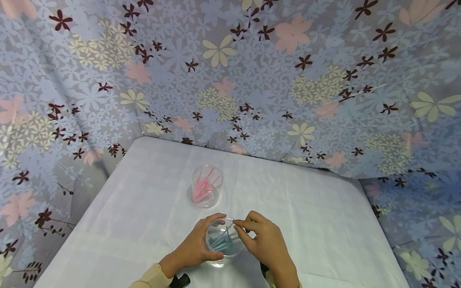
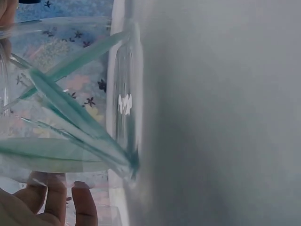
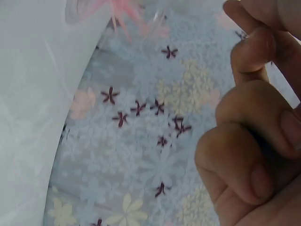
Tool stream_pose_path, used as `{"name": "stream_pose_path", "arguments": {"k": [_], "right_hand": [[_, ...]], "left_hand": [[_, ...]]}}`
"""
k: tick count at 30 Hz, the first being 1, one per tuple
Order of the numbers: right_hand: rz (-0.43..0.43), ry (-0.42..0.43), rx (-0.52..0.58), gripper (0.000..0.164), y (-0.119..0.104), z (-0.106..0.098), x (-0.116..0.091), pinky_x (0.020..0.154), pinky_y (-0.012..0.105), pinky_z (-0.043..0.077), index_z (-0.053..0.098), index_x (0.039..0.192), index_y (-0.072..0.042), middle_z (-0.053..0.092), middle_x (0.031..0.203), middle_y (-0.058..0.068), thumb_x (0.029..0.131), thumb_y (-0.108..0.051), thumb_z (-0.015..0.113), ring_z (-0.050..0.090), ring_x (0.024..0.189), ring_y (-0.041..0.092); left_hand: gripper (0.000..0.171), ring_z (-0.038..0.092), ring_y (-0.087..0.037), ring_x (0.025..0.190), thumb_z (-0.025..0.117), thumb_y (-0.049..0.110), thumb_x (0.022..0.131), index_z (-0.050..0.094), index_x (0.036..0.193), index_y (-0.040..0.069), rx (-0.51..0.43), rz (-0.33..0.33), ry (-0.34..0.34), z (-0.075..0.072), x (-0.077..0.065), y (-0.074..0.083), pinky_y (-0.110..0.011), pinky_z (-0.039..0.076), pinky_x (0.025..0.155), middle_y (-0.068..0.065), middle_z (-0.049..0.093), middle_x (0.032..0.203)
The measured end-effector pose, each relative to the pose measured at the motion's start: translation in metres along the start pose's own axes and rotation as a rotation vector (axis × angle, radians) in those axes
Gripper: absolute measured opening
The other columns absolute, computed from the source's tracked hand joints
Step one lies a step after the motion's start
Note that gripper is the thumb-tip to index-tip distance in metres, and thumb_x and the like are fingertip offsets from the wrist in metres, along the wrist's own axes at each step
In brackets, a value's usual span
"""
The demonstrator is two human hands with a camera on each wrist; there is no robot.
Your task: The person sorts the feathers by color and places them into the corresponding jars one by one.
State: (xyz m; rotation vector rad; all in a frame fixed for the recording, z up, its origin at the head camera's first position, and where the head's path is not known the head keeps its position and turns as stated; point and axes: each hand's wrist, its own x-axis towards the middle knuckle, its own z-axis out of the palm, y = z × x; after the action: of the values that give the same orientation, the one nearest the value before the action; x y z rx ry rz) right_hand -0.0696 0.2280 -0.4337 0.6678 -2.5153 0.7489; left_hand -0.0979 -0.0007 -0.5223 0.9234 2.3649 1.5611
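My left hand [image 1: 198,243] grips a clear plastic cup [image 1: 219,264], which tilts so its mouth faces up toward the head camera. Slim teal leaf-shaped pieces [image 1: 222,243] lie crossed inside it; in the left wrist view these teal pieces [image 2: 77,106] show through the clear wall, with left fingers [image 2: 84,205] below. My right hand [image 1: 267,240] is at the cup's right rim, thumb and index tips close together. Whether they pinch anything cannot be told. In the right wrist view the other fingers [image 3: 240,155] are curled, and the tips' contact is not visible.
A second clear cup [image 1: 212,200] with slim pink pieces [image 1: 203,189] stands farther back, left of the hands. White cloth covers the table [image 1: 308,206]. A flowered curtain [image 1: 252,77] hangs behind and at both sides. Dark bands [image 1: 180,283] sit at the wrists.
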Motion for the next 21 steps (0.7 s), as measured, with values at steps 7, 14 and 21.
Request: {"name": "stream_pose_path", "arguments": {"k": [7, 14, 21], "right_hand": [[0.027, 0.073, -0.025, 0.013, 0.009, -0.015, -0.014, 0.056, 0.012, 0.038, 0.081, 0.096, -0.018, 0.051, 0.077, -0.014, 0.084, -0.014, 0.081, 0.042, 0.062, -0.002], [0.05, 0.135, -0.028, 0.013, 0.014, -0.027, -0.027, 0.055, 0.012, 0.037, 0.081, 0.095, -0.016, 0.051, 0.075, -0.014, 0.083, -0.01, 0.08, 0.043, 0.062, -0.002], [0.099, 0.238, -0.021, 0.013, 0.022, -0.04, -0.036, 0.053, 0.012, 0.035, 0.08, 0.095, -0.013, 0.049, 0.072, -0.014, 0.085, -0.006, 0.078, 0.038, 0.058, 0.0]], "left_hand": [[0.096, 0.051, -0.016, 0.124, 0.089, 0.047, 0.071, 0.034, 0.15, 0.046, 0.112, 0.02, 0.042, 0.002, 0.013, 0.01, -0.049, 0.047, 0.097, 0.008, 0.057, 0.139], [0.096, 0.056, -0.022, 0.123, 0.086, 0.057, 0.07, 0.041, 0.151, 0.031, 0.163, 0.011, 0.101, 0.001, 0.043, 0.026, -0.047, 0.051, 0.094, 0.005, 0.056, 0.141], [0.098, 0.058, -0.027, 0.123, 0.083, 0.058, 0.075, 0.036, 0.154, 0.024, 0.276, -0.03, 0.131, -0.006, 0.083, 0.04, -0.049, 0.051, 0.095, -0.005, 0.054, 0.145]]}}
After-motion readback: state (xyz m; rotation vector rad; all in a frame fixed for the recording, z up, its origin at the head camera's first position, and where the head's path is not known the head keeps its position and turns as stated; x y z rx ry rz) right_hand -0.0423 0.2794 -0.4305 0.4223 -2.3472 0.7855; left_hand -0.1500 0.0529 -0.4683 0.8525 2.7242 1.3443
